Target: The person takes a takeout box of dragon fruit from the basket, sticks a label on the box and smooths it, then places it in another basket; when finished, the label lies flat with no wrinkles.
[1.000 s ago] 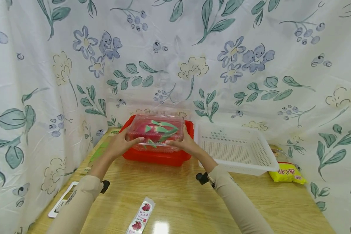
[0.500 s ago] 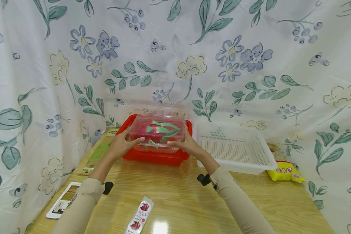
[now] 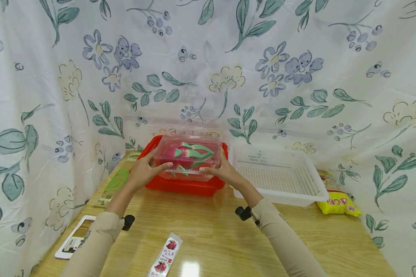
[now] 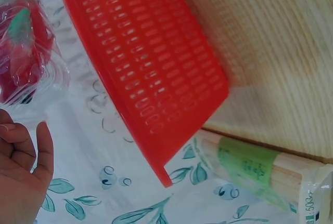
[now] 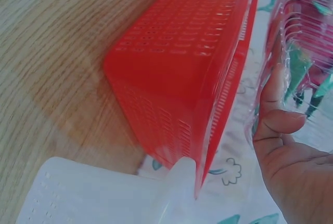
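Note:
A clear plastic clamshell box [image 3: 186, 174] with dragon fruit [image 3: 194, 151] inside is held between both hands over the red basket [image 3: 180, 187]. My left hand [image 3: 143, 172] grips its left end, thumb along the front. On the opposite end, my right hand [image 3: 225, 172] holds it the same way, with the thumb also on the front. Both wrist views show the box beyond the basket's rim, apart from it. The basket's perforated sides show there, but its inside is mostly hidden by the box in the head view.
To the right stands a white perforated basket [image 3: 280, 198], with a yellow packet [image 3: 338, 202] beside it. A green-banded package [image 3: 116, 182] lies at the left. Nearer are a white-framed card [image 3: 74, 238] and a dragon-fruit sticker strip [image 3: 165, 256]. A floral curtain [image 3: 201, 96] hangs behind.
The box has shifted slightly right relative to the red basket, with both hands keeping their grip. The head view has turned a little; other things stay put.

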`<state>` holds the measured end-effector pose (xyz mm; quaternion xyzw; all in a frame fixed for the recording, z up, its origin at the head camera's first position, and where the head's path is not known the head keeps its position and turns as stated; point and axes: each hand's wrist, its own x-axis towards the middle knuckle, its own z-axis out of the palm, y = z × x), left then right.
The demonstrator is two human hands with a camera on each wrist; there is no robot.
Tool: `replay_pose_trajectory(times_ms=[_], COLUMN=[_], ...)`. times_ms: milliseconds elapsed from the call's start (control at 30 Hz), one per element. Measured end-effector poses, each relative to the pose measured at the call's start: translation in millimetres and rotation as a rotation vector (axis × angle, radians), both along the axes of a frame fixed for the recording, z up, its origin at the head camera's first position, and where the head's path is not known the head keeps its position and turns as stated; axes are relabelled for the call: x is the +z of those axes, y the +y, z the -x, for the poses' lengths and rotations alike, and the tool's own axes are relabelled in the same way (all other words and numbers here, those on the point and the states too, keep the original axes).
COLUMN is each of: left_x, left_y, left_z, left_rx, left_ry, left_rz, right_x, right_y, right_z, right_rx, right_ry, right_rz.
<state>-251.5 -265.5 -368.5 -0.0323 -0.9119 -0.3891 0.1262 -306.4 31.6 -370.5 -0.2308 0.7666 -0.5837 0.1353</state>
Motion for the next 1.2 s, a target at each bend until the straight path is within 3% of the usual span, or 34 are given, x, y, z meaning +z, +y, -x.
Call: replay_pose_trajectory(times_ms=[267, 700, 933, 1200], left_x=[1.6, 0.5, -3.5, -5.0], left_y=[2.5, 6.4, 13.5, 15.9], left_z=[-0.2, -2.7, -5.3, -5.1], left_rx=[-0.022, -0.043, -0.046, -0.044], left_ry=[-0.008, 0.001, 0.018, 0.027], left_rz=[0.005, 0.015, 0.019, 0.021], right_x=[-2.6, 3.3, -2.5, -4.0], right_y=[3.1, 11.9, 19.2, 22.6], right_z=[3.2, -5.4, -2.6, -3.8], right_rx=[0.066, 0.005, 0.010, 0.019], right_ry=[0.040, -0.030, 0.058, 0.056], right_rz=[0.069, -0.044, -0.024, -0.011])
